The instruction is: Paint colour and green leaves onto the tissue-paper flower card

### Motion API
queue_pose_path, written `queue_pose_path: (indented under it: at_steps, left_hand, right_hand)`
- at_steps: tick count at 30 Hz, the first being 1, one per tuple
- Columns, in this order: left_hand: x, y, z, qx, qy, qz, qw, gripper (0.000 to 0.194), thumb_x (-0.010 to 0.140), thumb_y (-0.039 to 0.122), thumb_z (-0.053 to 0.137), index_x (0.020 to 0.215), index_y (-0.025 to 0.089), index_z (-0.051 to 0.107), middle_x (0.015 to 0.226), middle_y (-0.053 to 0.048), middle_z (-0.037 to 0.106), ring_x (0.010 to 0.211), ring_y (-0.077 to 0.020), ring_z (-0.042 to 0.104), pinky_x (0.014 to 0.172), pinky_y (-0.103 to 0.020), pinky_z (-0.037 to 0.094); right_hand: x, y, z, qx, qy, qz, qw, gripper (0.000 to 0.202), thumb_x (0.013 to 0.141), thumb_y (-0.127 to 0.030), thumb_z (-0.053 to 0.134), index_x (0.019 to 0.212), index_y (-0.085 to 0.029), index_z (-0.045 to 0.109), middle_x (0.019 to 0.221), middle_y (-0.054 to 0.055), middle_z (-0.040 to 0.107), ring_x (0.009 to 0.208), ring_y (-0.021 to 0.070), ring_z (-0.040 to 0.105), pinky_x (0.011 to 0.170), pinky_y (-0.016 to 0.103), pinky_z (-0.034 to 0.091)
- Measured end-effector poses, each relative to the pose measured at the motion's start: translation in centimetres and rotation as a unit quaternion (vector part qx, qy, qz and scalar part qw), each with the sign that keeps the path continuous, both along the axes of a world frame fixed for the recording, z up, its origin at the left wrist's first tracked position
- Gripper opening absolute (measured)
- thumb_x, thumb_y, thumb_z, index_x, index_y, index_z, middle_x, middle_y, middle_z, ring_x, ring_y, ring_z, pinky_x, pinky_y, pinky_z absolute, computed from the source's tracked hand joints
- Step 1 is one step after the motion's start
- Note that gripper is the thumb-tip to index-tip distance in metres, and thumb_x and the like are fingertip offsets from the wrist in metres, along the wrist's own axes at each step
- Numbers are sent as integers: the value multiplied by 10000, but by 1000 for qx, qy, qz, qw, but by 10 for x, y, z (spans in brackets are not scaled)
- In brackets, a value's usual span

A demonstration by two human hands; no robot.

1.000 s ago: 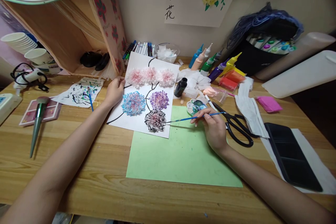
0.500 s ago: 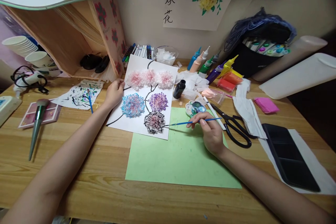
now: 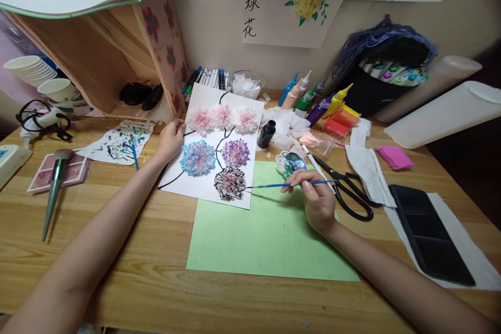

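Observation:
My right hand [image 3: 319, 201] is closed round a thin blue paintbrush [image 3: 270, 185], its dark tip at the right edge of a black-tipped flower [image 3: 229, 183]. That flower is on a white sheet of paper [image 3: 195, 188] with painted black branches. Three pink-and-white flowers [image 3: 222, 116] run across the top, with a blue-edged one [image 3: 198, 157] and a purple-edged one [image 3: 236, 152] below. My left hand [image 3: 171, 141] grips the sheet's left edge, fingers partly hidden. Beyond my right hand lie a paint palette [image 3: 289, 163] and an uncapped black bottle [image 3: 266, 134].
Green paper [image 3: 270, 245] lies partly under the sheet. Black scissors [image 3: 352, 193], a black tray [image 3: 430, 235] and crumpled tissue [image 3: 362, 167] are on the right. Paint bottles [image 3: 305, 96] stand behind. A large makeup brush [image 3: 57, 188] and a paint-stained tissue [image 3: 121, 141] lie left.
My right hand and the paintbrush have shifted very slightly right, with the brush tip still beside the black-tipped flower. My left hand stays on the sheet. The camera view has tilted slightly.

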State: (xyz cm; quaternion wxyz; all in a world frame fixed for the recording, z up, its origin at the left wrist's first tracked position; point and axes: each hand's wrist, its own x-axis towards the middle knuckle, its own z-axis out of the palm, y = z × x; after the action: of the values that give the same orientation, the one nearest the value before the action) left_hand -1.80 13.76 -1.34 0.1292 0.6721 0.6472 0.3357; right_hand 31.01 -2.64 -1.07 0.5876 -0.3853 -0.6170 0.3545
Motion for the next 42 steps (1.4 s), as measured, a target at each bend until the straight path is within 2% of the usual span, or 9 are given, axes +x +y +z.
queue_pose_path:
  at_steps: [6, 8, 12, 14, 17, 21, 28, 36, 42]
  left_hand:
    - [0, 0, 0, -6, 1, 2, 1000, 210, 824, 300, 397, 892, 201, 569, 931, -81, 655, 892, -235, 594, 816, -321, 439]
    - [0, 0, 0, -6, -4, 1, 1000, 223, 820, 308, 395, 900, 196, 570, 937, -87, 657, 898, -241, 596, 818, -328, 441]
    - [-3, 1, -2, 2, -14, 0, 1000, 244, 816, 332, 386, 905, 200, 570, 933, -91, 658, 903, -251, 599, 824, -340, 444]
    - [-5, 1, -3, 2, -19, -1, 1000, 257, 821, 352, 379, 918, 208, 569, 953, -87, 655, 924, -250, 598, 839, -341, 441]
    - [-7, 1, -5, 1, -22, -1, 1000, 277, 815, 372, 375, 914, 202, 570, 965, -97, 654, 930, -257, 601, 836, -350, 446]
    - [-8, 1, -5, 8, -22, -3, 1000, 315, 816, 390, 358, 925, 182, 568, 938, -104, 661, 899, -259, 609, 816, -360, 456]
    - [-8, -1, -3, -1, -25, -9, 1000, 295, 828, 386, 353, 924, 191, 552, 962, -113, 655, 929, -269, 598, 840, -383, 450]
    - [-8, -1, -2, -1, -25, -8, 1000, 272, 826, 386, 362, 897, 207, 554, 930, -104, 659, 905, -276, 611, 828, -393, 458]
    - [-8, 0, -2, 7, -30, -9, 999, 251, 811, 388, 385, 879, 222, 559, 923, -93, 661, 905, -275, 614, 820, -391, 459]
  right_hand:
    - [2, 4, 8, 22, 26, -47, 998, 179, 875, -186, 422, 787, -191, 578, 703, 20, 597, 620, 151, 562, 561, 302, 435]
    - [5, 14, 26, 87, 81, -99, 988, 170, 839, -173, 441, 736, -191, 576, 641, 6, 572, 568, 150, 564, 502, 289, 416]
    - [16, 44, 83, 209, 131, -207, 947, 204, 829, -138, 411, 724, -198, 575, 612, -25, 524, 493, 119, 551, 458, 265, 401]
    - [19, 61, 108, 222, 103, -244, 938, 220, 869, -171, 403, 731, -199, 572, 630, -32, 526, 487, 106, 561, 451, 252, 400]
    - [17, 79, 130, 186, -5, -219, 958, 261, 919, -281, 405, 745, -191, 577, 631, -16, 548, 523, 105, 573, 467, 246, 404]
    - [6, 89, 127, 147, -113, -160, 970, 338, 947, -344, 351, 756, -179, 575, 640, -7, 546, 534, 89, 542, 504, 238, 399]
    - [4, 93, 107, 118, -199, -143, 962, 342, 947, -374, 336, 759, -196, 558, 623, 1, 533, 604, 127, 542, 586, 270, 416]
    - [4, 99, 98, 101, -163, -119, 974, 351, 947, -381, 335, 768, -188, 566, 653, 5, 536, 593, 118, 535, 556, 267, 398]
    - [9, 94, 108, 117, -102, -138, 978, 354, 937, -373, 367, 721, -187, 576, 650, -2, 525, 534, 97, 526, 513, 256, 380]
